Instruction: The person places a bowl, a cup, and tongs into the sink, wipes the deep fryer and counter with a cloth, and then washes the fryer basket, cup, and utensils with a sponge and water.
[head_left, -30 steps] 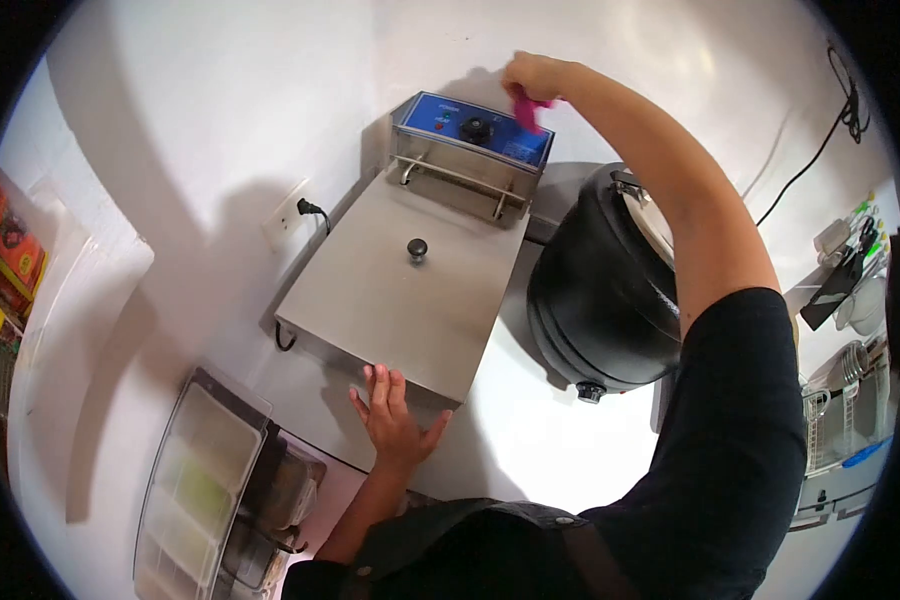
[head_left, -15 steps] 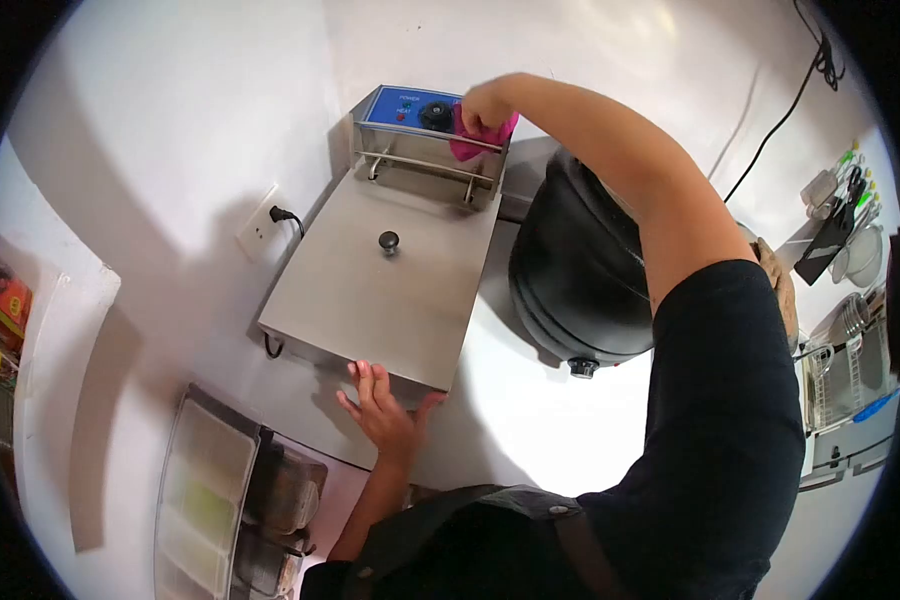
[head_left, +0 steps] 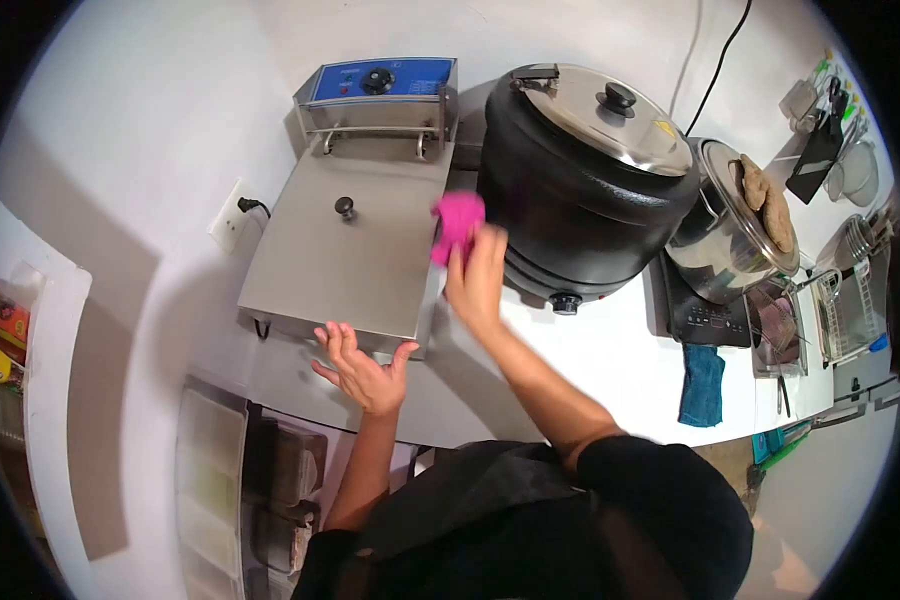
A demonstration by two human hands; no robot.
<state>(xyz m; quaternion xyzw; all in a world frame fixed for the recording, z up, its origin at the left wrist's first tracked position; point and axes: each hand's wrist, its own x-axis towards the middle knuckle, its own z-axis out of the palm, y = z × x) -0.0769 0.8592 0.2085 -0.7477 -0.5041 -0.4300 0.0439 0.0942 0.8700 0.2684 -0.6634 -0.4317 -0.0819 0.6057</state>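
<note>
A pink cloth (head_left: 458, 226) hangs from my right hand (head_left: 478, 278), whose fingers are closed on its lower end. That hand is over the right edge of a stainless steel fryer (head_left: 320, 262), beside a black soup kettle (head_left: 580, 200). The fryer has a flat lid with a black knob (head_left: 344, 208) and a blue control panel (head_left: 380, 80) with a dial at its back. My left hand (head_left: 365, 375) is at the fryer's front edge, palm up, fingers spread and holding nothing.
Right of the kettle, a steel pot (head_left: 715, 250) with brown mitts (head_left: 767, 205) on its lid stands on a black induction cooker (head_left: 705, 318). A folded blue cloth (head_left: 702, 385) lies in front. Clear-fronted bins (head_left: 210, 480) stand at lower left. A plug sits in the wall socket (head_left: 232, 218).
My right hand has come down from the control panel to the fryer's right side with the pink cloth. My left hand has turned more palm up. The view has shifted right.
</note>
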